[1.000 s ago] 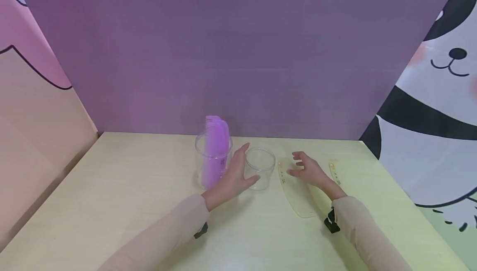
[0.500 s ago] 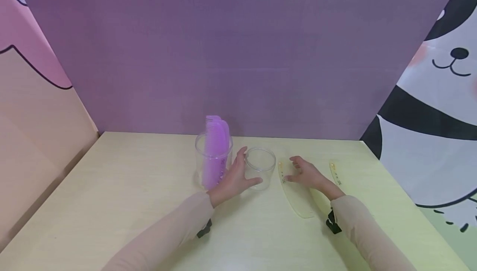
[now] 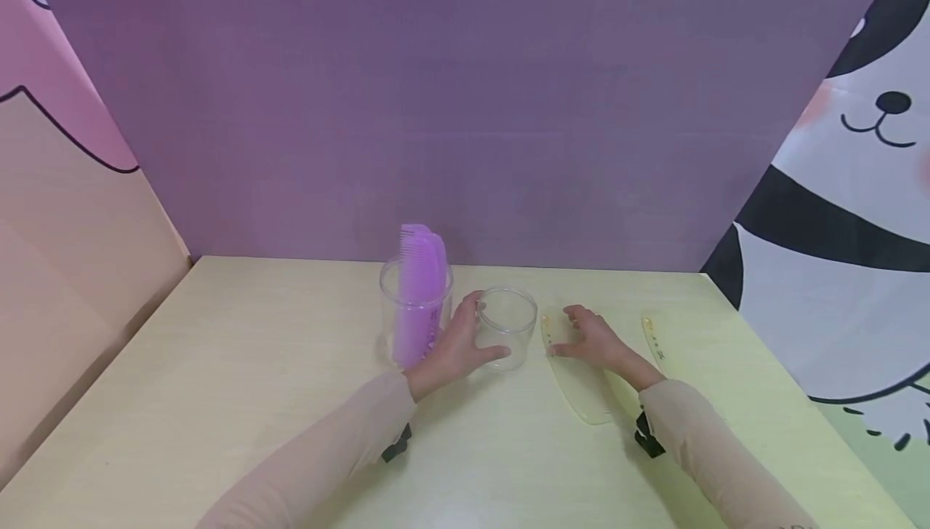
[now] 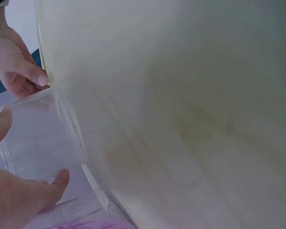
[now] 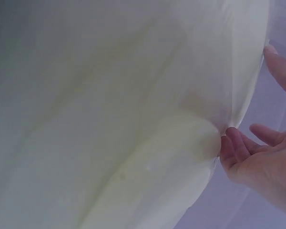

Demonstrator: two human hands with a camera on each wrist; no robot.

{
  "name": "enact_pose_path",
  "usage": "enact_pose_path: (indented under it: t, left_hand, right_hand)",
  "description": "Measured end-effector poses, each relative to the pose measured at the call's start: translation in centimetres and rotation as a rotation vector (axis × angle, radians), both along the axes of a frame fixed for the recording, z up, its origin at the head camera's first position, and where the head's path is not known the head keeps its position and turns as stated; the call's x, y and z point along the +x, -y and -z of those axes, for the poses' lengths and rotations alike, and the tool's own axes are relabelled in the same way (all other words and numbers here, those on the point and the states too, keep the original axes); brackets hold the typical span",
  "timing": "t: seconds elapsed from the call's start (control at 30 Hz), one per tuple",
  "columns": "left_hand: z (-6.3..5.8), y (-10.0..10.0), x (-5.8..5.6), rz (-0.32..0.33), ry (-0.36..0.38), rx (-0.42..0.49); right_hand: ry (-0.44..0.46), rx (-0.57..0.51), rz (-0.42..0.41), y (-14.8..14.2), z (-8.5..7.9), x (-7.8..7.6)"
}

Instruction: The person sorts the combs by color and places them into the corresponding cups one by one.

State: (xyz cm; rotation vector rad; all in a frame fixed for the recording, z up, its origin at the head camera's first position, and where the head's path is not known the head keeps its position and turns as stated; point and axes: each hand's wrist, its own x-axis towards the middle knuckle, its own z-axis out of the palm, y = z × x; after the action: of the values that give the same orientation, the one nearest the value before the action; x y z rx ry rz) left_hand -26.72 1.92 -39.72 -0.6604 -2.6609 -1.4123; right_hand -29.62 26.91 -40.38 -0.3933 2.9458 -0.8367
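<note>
The left hand (image 3: pixel 452 353) curves round the clear cup (image 3: pixel 512 325), thumb and fingers wide apart; the right hand (image 3: pixel 600 343) half curls over a yellowish flat piece (image 3: pixel 583 393), grip unclear.

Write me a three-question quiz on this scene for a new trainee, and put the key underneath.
1. What colour is the comb standing in the larger clear cup?
2. In the head view, which is nearest the right hand?
A) the comb
B) the flat yellowish piece
C) the larger clear cup
3. True or false: in the head view, the left hand overlaps the smaller clear cup.

Key: 1. Purple. 2. B. 3. True.
</note>
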Motion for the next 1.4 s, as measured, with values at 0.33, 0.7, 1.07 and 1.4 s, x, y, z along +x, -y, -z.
enact_pose_path:
  t: [0.33,0.7,1.07,1.4]
  left_hand:
    - [0.14,0.13,-0.23,0.029,-0.007,-0.007]
    - [0.38,0.06,-0.41,0.01,-0.001,-0.013]
    - [0.23,0.01,-0.21,-0.001,0.008,-0.039]
    - [0.18,0.0,-0.22,-0.003,-0.001,-0.05]
  right_hand:
    - [0.024,-0.028,0.043,0.48,-0.31,-0.05]
    - [0.086,-0.089,0.074,0.88,-0.5,0.16]
    - [0.088,-0.154,0.109,0.72,-0.36,0.25]
    - [0.103,-0.135,0.111,0.94,-0.45,0.11]
